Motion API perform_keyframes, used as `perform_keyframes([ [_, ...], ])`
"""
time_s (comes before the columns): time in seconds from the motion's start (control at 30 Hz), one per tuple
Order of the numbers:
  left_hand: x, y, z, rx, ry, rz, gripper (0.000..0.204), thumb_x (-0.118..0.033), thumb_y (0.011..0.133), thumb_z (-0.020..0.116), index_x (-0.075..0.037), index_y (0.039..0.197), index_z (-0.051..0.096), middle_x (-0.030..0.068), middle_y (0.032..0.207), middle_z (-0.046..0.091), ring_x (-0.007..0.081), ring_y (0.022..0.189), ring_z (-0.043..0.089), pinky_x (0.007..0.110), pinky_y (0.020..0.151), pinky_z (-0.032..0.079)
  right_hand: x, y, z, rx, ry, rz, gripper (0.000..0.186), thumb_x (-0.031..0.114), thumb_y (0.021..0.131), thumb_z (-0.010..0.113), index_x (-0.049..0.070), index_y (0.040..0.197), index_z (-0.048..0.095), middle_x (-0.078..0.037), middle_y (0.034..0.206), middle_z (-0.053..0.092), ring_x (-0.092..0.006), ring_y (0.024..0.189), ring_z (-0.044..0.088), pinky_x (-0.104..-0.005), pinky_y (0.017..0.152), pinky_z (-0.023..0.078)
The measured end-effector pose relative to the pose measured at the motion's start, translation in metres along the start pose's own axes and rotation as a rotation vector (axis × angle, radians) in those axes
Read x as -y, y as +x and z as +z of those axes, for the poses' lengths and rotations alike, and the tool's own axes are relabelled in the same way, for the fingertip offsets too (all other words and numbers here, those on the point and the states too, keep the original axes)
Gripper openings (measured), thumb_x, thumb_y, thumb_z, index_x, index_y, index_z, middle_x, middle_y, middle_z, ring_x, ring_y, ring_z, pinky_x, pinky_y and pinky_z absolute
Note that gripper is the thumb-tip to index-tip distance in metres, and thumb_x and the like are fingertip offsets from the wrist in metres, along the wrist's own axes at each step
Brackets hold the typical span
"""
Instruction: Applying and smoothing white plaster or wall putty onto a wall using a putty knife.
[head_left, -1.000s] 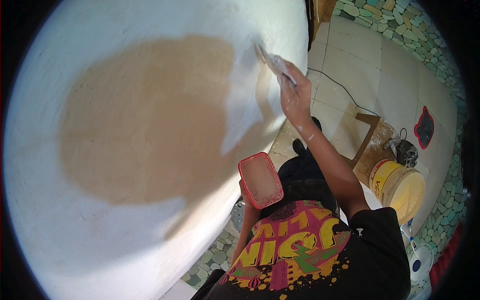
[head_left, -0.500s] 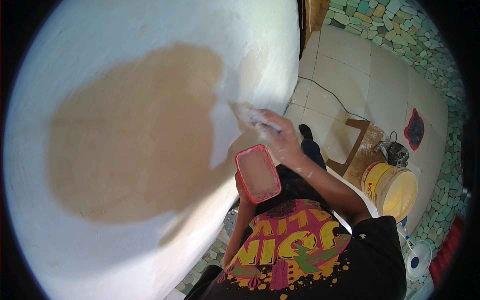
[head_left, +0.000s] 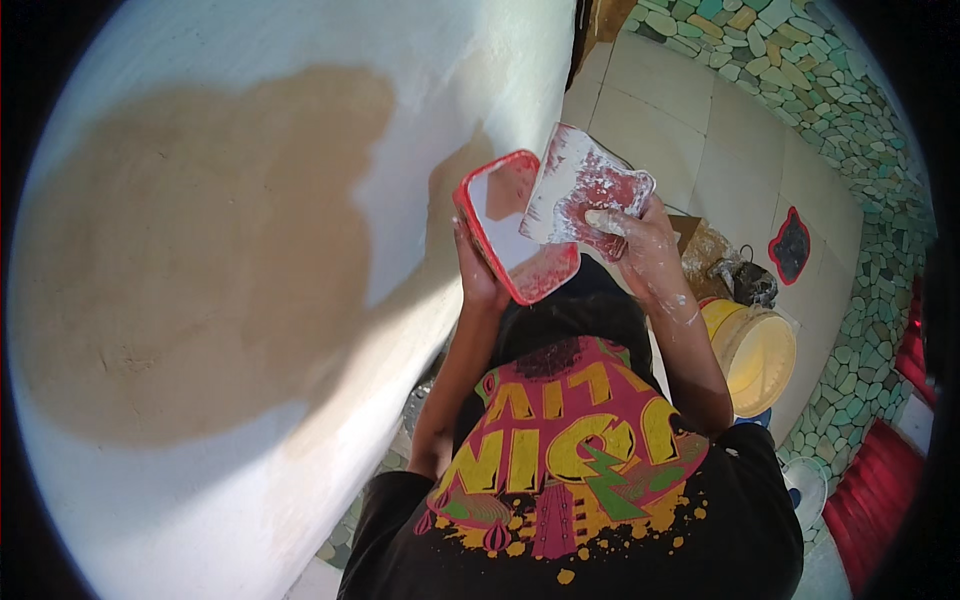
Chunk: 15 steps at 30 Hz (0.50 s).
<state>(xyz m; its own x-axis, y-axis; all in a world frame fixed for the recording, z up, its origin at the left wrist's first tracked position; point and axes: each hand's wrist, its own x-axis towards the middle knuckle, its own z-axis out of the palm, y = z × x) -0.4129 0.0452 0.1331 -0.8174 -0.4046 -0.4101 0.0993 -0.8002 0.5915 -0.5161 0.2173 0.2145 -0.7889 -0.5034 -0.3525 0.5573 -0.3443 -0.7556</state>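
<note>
My left hand [head_left: 480, 272] grips a red rectangular tub [head_left: 555, 272] from its wall-facing side. The tub is tilted, and whitish, wet-looking filler lies inside it. Over the tub's right edge, my right hand [head_left: 645, 250] holds a flat red putty spreader [head_left: 590, 190], thumb pressed on its face. White filler coats the spreader's wide end and is smeared over the rest. White specks mark my right hand and wrist. To the left rises a white wall [head_left: 440, 50] carrying a large brownish shadow.
A yellow bucket [head_left: 762, 360] stands on the tiled floor [head_left: 650, 95] at right. Near it are a dark bundled object [head_left: 755, 285] and a black, red-rimmed flat piece [head_left: 790, 245]. Pebble-like stonework [head_left: 850, 350] borders the tiles. Red ridged material [head_left: 875, 510] lies lower right.
My right hand has drawn the spreader away from the wall and over to the tub's right edge. The tub has risen and tipped. My view has shifted slightly.
</note>
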Motion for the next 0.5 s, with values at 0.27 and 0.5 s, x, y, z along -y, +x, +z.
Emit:
perform_keyframes([
  [0.27, 0.007, 0.013, 0.023, 0.154, 0.063, 0.186, 0.078, -0.069, 0.103, 0.028, -0.01, 0.153, 0.039, 0.0123, 0.151, 0.048, 0.0294, 0.138, 0.048, 0.048, 0.116, 0.039, 0.023, -0.019, 0.016, 0.202, -0.881, -0.371, 0.039, -0.001, 0.088, 0.064, -0.004, 0.127, 0.058, -0.02, 0.098, 0.074, -0.0332, 0.09, 0.074, -0.0362, 0.082, 0.056],
  [0.5, 0.017, 0.017, 0.053, 0.152, 0.451, 0.425, 0.078, -0.072, 0.101, 0.029, -0.01, 0.148, 0.044, 0.0111, 0.139, 0.055, 0.0266, 0.125, 0.057, 0.047, 0.107, 0.047, 0.028, -0.012, 0.012, 0.239, -0.906, -0.483, 0.038, 0.004, 0.092, 0.061, -0.002, 0.13, 0.059, -0.026, 0.104, 0.07, -0.0416, 0.097, 0.07, -0.0388, 0.085, 0.055],
])
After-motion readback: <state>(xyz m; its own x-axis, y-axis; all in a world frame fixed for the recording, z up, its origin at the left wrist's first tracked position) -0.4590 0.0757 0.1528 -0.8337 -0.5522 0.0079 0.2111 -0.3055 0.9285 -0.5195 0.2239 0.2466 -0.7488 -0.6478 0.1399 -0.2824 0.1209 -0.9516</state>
